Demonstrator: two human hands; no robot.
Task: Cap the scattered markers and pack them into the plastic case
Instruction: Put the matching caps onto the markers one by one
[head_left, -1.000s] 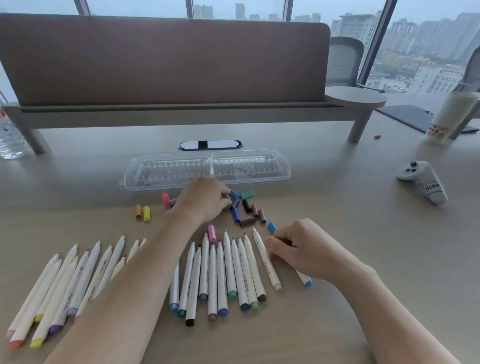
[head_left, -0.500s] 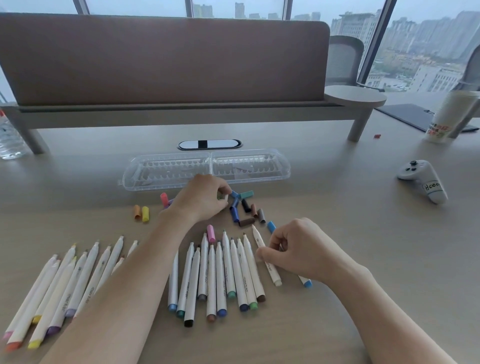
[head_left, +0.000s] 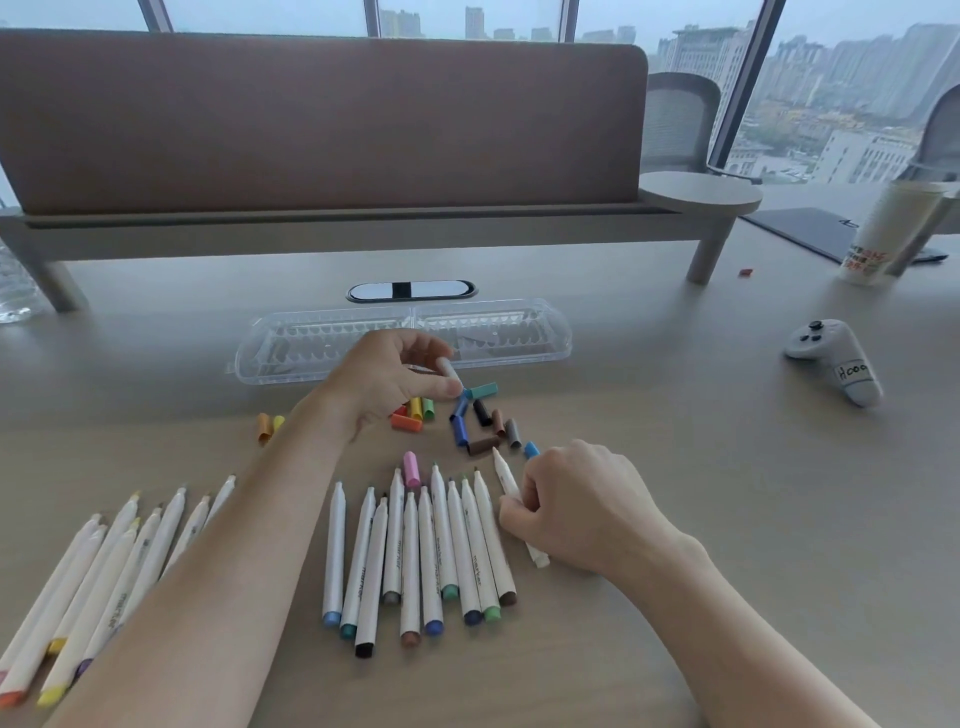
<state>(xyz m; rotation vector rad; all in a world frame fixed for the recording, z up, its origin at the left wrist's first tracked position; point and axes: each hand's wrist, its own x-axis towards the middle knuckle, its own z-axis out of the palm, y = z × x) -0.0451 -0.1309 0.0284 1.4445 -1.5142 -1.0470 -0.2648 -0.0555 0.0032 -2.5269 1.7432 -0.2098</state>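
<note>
My left hand (head_left: 387, 376) hovers just in front of the clear plastic case (head_left: 524, 332) and pinches a pale cap (head_left: 451, 370) between thumb and fingers. Under it lie loose caps (head_left: 480, 415) in orange, yellow, green, blue, teal, black and brown. My right hand (head_left: 576, 506) grips a white uncapped marker (head_left: 506, 480), tip pointing away, lower end on the desk. Several uncapped white markers (head_left: 421, 551) lie in a row in the middle, with a pink cap (head_left: 411, 467) among them. Another group of markers (head_left: 104, 571) lies at the left, partly hidden by my left forearm.
A grey game controller (head_left: 836, 358) lies at the right. A paper cup (head_left: 893, 234) and a dark laptop (head_left: 810, 231) sit at the far right. A desk divider shelf (head_left: 337, 223) spans the back, and a water bottle (head_left: 13, 291) stands at the far left.
My left hand has lifted off the cap pile with a pale cap pinched in it, uncovering orange, yellow and green caps. My right hand has closed round the white marker and shifted it slightly.
</note>
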